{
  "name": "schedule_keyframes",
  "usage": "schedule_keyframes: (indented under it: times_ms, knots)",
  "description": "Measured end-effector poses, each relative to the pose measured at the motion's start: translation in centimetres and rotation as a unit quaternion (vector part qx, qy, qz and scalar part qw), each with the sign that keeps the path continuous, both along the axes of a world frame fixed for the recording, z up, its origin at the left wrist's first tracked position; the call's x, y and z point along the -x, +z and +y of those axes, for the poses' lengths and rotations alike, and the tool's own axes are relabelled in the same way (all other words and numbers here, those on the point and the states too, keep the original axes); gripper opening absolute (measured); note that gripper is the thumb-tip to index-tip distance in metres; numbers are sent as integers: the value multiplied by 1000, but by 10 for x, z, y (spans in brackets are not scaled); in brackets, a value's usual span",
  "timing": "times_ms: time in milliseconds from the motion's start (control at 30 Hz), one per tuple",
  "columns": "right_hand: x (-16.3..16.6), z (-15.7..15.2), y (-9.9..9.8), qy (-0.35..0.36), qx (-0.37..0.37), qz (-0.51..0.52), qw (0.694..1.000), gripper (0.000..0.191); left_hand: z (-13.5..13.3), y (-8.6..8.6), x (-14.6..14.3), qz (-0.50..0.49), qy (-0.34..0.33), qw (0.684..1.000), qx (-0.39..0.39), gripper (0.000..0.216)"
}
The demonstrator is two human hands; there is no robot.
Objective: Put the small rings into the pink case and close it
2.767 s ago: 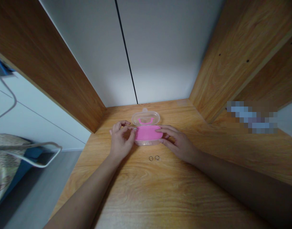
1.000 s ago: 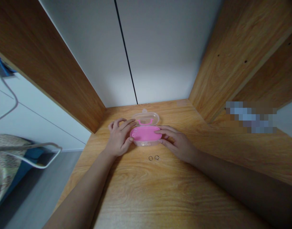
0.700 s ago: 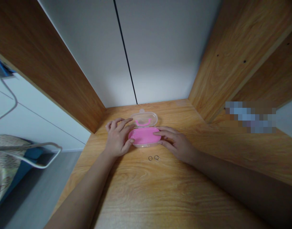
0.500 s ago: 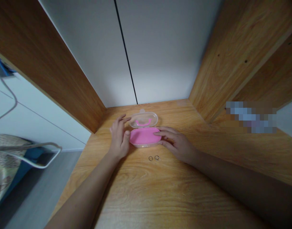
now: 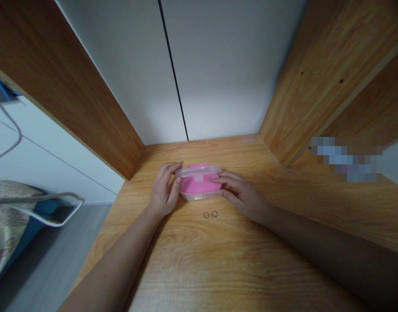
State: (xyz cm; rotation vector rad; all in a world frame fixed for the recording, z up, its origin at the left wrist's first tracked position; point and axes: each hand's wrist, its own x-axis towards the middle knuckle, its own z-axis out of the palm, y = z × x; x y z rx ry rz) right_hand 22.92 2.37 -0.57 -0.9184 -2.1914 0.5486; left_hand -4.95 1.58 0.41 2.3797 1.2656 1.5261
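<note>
fingers (image 5: 177,166) seemingly press clear lid (image 5: 197,170) onto pink box (image 5: 200,187).

Wooden side panels (image 5: 72,91) and (image 5: 309,78) wall in both flanks — the back wall (image 5: 218,73) closes the rear. Two small rings (image 5: 210,214) lie on the desk (image 5: 225,260), whose near stretch is bare.

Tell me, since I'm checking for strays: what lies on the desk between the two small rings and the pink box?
Nothing: in the head view the wooden desk is bare between the two rings and the pink box.
</note>
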Motion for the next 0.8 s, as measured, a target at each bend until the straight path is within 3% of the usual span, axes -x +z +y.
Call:
schedule_keyframes:
  times_ms: [233,433,500,600,800]
  knots:
    - [-1,1,-1,9,-1,11,1000,33,-1,1,2,36,9,999,-27,31]
    - [0,2,-4,7,1,6,1000,32,7,-10,-5,-165,34,985,46,39]
    - [0,2,-4,3,1,4,1000,31,9,-12,-5,-192,56,978,55,33]
    - [0,1,-3,-1,0,4,1000,31,8,-8,-5,-144,88,983,73,28]
    - [0,1,-1,-6,-4,-4,1000,32,8,-9,0,-39,62,986,149,48]
